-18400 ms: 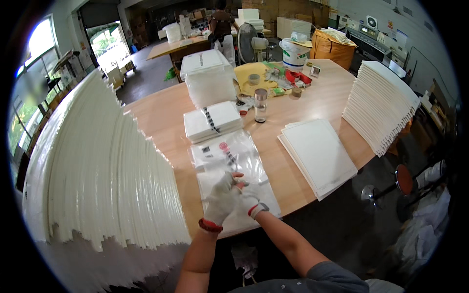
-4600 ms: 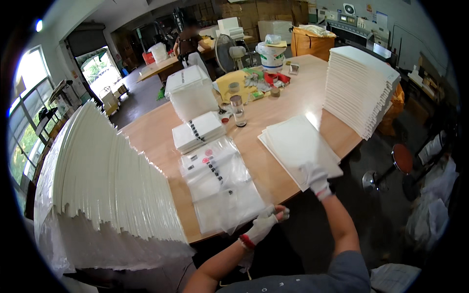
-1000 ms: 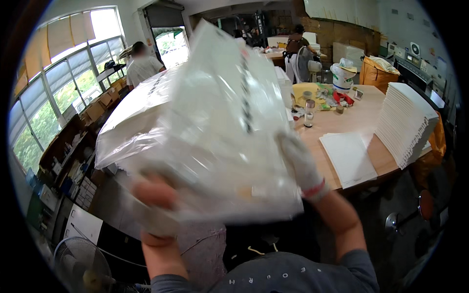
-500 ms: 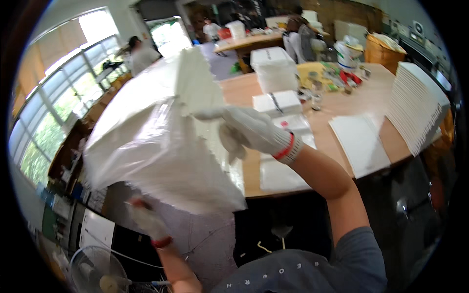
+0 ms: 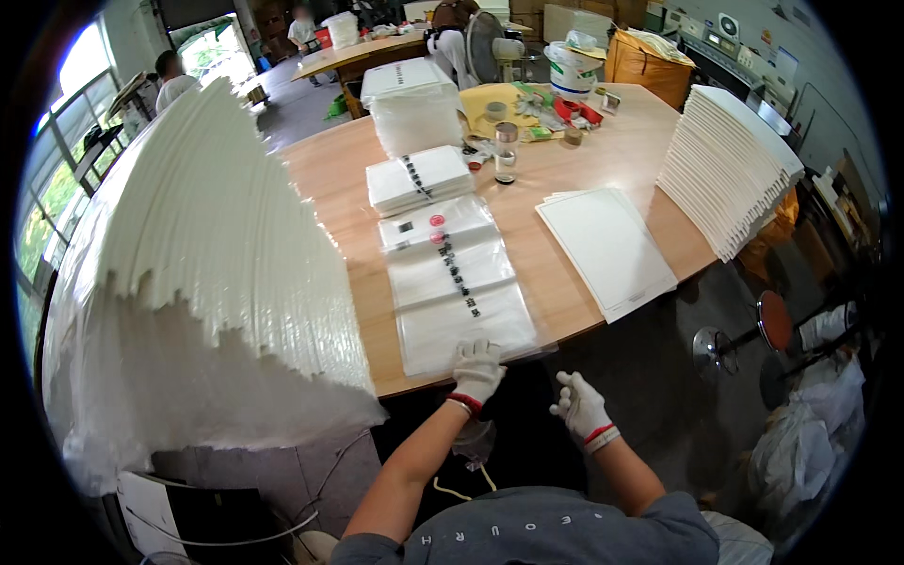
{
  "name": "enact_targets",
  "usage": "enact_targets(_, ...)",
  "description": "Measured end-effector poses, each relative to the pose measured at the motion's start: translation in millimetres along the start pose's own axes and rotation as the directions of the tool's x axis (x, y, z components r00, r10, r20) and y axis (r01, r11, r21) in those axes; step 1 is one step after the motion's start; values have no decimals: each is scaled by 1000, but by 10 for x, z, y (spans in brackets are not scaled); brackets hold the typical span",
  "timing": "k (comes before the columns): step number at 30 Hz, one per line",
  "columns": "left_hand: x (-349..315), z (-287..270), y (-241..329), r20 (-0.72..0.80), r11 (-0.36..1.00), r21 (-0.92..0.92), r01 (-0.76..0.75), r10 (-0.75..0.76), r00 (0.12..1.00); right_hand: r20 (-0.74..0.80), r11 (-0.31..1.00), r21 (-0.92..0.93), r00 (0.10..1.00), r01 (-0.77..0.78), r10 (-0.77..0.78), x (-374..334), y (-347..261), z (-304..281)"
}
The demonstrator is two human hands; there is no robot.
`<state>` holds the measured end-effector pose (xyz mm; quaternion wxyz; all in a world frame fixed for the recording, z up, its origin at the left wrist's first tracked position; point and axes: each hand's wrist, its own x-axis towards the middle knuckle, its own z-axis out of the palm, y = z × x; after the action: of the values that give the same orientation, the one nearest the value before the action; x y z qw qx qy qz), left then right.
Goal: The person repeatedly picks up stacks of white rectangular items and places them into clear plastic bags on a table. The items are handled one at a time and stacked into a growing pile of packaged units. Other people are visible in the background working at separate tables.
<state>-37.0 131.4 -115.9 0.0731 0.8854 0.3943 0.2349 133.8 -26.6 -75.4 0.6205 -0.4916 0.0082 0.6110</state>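
Observation:
In front of me on the table lies a flat pile of clear plastic bags (image 5: 454, 282), printed with dark marks and a red stamp. My left hand (image 5: 478, 375), in a white knitted glove with a red cuff band, rests its fingers on the near edge of that pile. The fingers lie out over the plastic. My right hand (image 5: 582, 407), gloved the same way, hovers off the table's front edge, empty, its fingers loosely bent and apart. To my left rises a tall, leaning stack of white sheets (image 5: 217, 235), wrapped in clear plastic along its lower side.
Thin white boards (image 5: 607, 252) lie right of the bags; a fanned white stack (image 5: 725, 169) stands beyond. Packed white bundles (image 5: 414, 104), a glass jar (image 5: 506, 155), a white bucket (image 5: 573, 71) and tape rolls sit farther back. A round stool (image 5: 774, 320) is at right. People are in the background.
My right hand has left the tall white stack and come down to the table's front edge. My left hand has moved from low left onto the bags. The view has turned rightward.

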Motion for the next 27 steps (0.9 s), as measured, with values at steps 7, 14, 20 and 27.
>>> enact_targets(7, 295, -53, -307, 308, 954, -287, 90, 3, 951, 145, 923, -326, 953, -207, 265, 447, 101, 210)
enact_targets(14, 633, -261, -594, 275, 104, -943, 316, -291, 916, 401, 452, -621, 755, 641, -519, 1433, 141, 756)
enact_targets(20, 919, -548, -926, 410, -343, -887, 309, -278, 869, 588, -416, -734, 195, 536, -785, 859, -418, 958)
enact_targets(27, 1236, -1462, 134, 353, 295, -867, 400, -202, 914, 534, 50, -773, 691, 633, -488, 1531, 129, 1654)
